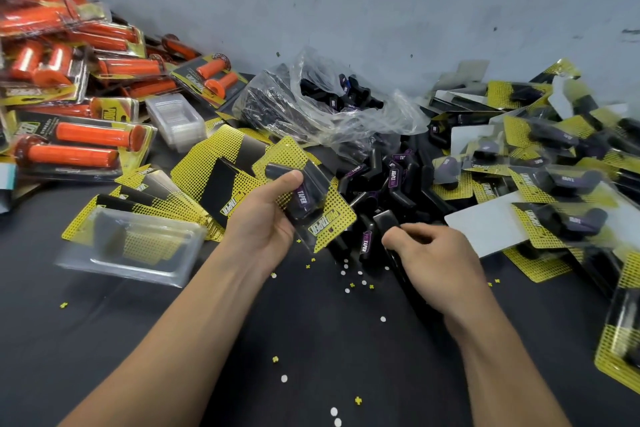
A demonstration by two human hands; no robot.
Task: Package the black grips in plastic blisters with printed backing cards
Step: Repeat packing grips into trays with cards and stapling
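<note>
Two bare hands over the dark tabletop (311,340): the left hand (266,215) grasps a clear plastic blister pack (311,198) with a yellow-and-black printed backing card and one black rubber grip inside, thumb on top, at centre. The right hand (436,256), just right and nearer, is curled around a long black tool (388,220) lying on the table. Loose black grips (391,180) are heaped just beyond the hands below a crumpled clear plastic bag (322,104), with finished black-grip packs (554,184) piled right, spare yellow cards (221,177) and an empty clear blister (138,246) left, and orange grip packs (79,142) far left.
</note>
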